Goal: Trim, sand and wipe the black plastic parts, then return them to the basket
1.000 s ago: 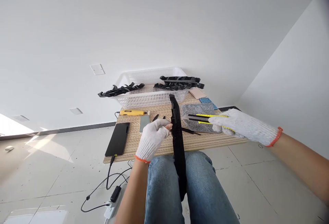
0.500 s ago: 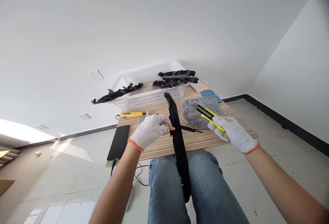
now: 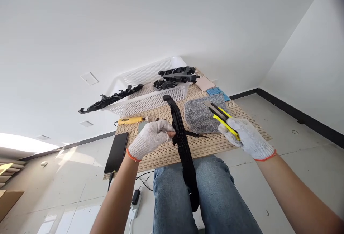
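Observation:
My left hand (image 3: 149, 139), in a white knit glove, grips a long black plastic part (image 3: 182, 148) at its middle. The part leans from my lap up over the edge of a small wooden table (image 3: 166, 151). My right hand (image 3: 245, 137), also gloved, is closed round a yellow and black utility knife (image 3: 220, 116) whose blade points up and left, above a grey cloth (image 3: 200, 115). The knife is a short way right of the black part and does not touch it.
A white plastic basket (image 3: 150, 99) at the table's back holds several black plastic parts (image 3: 174, 76), one (image 3: 107, 99) sticking out to the left. A yellow tool (image 3: 131, 120), a black phone (image 3: 116, 151) on a cable, a blue pad (image 3: 216, 91) and a thin black strip (image 3: 196, 134) lie on the table.
My right hand has lifted the knife off the grey cloth and drawn it back toward me. The left hand has kept its grip on the black part. The view has swung slightly to the right.

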